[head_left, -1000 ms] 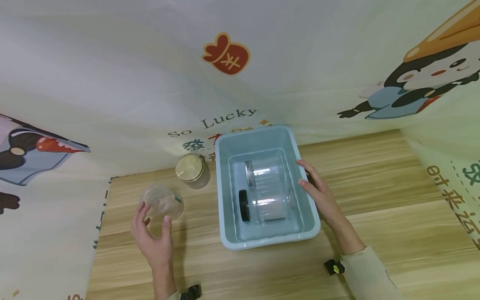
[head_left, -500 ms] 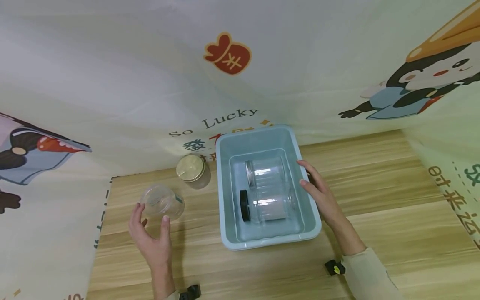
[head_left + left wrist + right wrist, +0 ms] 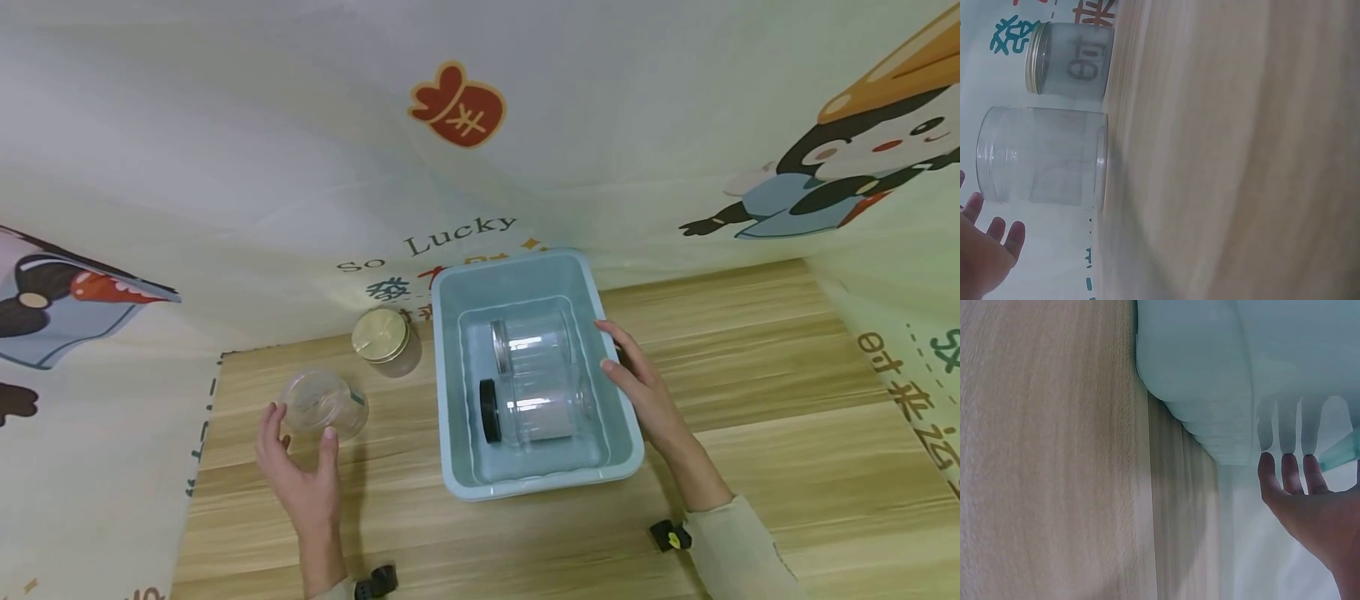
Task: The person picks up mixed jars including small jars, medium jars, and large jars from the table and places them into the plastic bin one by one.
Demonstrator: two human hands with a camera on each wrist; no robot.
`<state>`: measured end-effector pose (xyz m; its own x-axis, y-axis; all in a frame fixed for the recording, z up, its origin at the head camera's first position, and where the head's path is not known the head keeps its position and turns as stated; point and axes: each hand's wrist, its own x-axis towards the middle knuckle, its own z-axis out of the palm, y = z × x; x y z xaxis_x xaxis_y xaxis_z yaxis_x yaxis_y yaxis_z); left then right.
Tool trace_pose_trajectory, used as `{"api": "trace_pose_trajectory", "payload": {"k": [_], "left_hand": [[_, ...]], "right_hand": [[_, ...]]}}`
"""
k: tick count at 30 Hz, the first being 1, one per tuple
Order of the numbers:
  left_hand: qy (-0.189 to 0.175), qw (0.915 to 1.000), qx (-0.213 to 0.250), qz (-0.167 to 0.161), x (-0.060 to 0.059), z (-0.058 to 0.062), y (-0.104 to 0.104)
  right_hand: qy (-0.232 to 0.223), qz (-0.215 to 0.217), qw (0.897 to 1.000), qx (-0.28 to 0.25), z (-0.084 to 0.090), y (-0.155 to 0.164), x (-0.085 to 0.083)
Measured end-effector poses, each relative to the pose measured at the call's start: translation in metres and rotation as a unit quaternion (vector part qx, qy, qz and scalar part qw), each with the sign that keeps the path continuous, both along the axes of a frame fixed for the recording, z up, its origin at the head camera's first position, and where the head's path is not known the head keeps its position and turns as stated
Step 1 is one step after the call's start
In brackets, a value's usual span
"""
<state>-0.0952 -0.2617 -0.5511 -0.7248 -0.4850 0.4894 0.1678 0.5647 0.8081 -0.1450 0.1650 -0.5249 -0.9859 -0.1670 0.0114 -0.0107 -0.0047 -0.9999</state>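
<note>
A clear lidless jar (image 3: 324, 403) (image 3: 1041, 156) stands on the wooden table at the left. My left hand (image 3: 300, 427) (image 3: 985, 250) cups around its near side with straight, spread fingers; the left wrist view shows a small gap between them and the jar. My right hand (image 3: 611, 350) (image 3: 1300, 487) lies flat against the right outer wall of a light blue plastic bin (image 3: 540, 485) (image 3: 1210, 375). Inside the bin two clear jars lie on their sides: one with a black lid (image 3: 534, 408), one behind it (image 3: 529, 342).
A jar with a gold lid (image 3: 382, 337) (image 3: 1066, 59) stands behind the clear jar, near the printed cloth backdrop (image 3: 225, 167). The cloth also hangs along the table's left and right sides. Bare wood (image 3: 787, 400) lies to the right of the bin and in front of it.
My left hand has shifted slightly to the left beside the clear jar. The right hand, bin and jars have stayed put.
</note>
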Motion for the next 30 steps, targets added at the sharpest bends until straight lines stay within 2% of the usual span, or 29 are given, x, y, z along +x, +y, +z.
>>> {"api": "trace_pose_trajectory", "payload": {"k": [12,16,22,30], "left_hand": [[-0.031,0.9993,0.020,0.007,-0.003,-0.002,-0.002],[-0.036,0.9987,0.034,0.010,-0.004,0.010,0.005],[-0.042,0.9982,0.042,-0.004,-0.004,0.033,0.017],[-0.065,0.9959,0.060,-0.017,-0.007,0.033,0.016]], "right_hand": [[-0.001,-0.004,1.000,-0.003,0.001,0.000,0.000],[0.001,-0.001,1.000,-0.004,0.001,-0.001,0.000],[0.001,-0.003,1.000,-0.003,0.001,-0.001,0.000],[0.001,-0.002,1.000,0.006,0.000,0.000,0.000]]}}
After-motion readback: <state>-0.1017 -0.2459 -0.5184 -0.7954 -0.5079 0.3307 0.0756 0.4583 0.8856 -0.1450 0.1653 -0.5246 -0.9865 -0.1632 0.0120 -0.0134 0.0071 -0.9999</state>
